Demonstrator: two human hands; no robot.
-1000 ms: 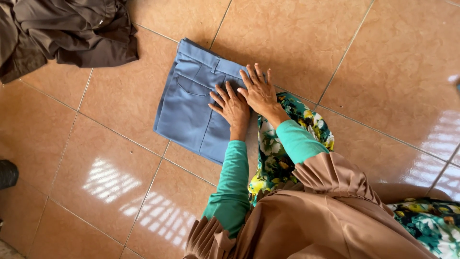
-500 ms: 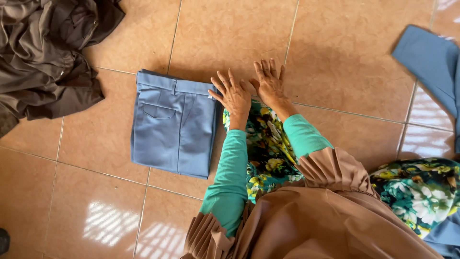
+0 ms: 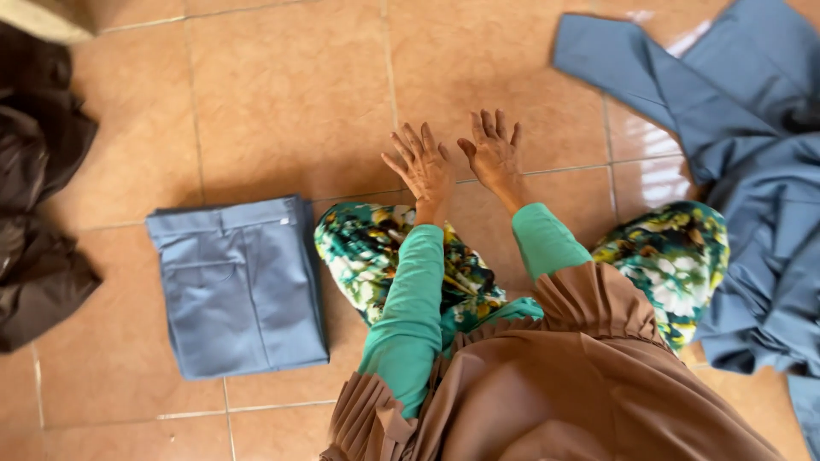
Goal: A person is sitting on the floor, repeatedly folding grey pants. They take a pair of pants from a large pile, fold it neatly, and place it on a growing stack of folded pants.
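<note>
Our hands have lifted off the folded blue-grey trousers (image 3: 239,286), which now lie to our left on the tan tiled floor (image 3: 290,102). Left hand (image 3: 423,166) and right hand (image 3: 494,154) hover open and empty, fingers spread; an unfolded blue-grey garment (image 3: 752,171) sprawls at right.

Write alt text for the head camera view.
Both hands, left hand and right hand, hover open and empty over an orange tiled floor. Folded blue trousers lie to the left, unfolded blue garments to the right, dark brown clothes far left.
</note>
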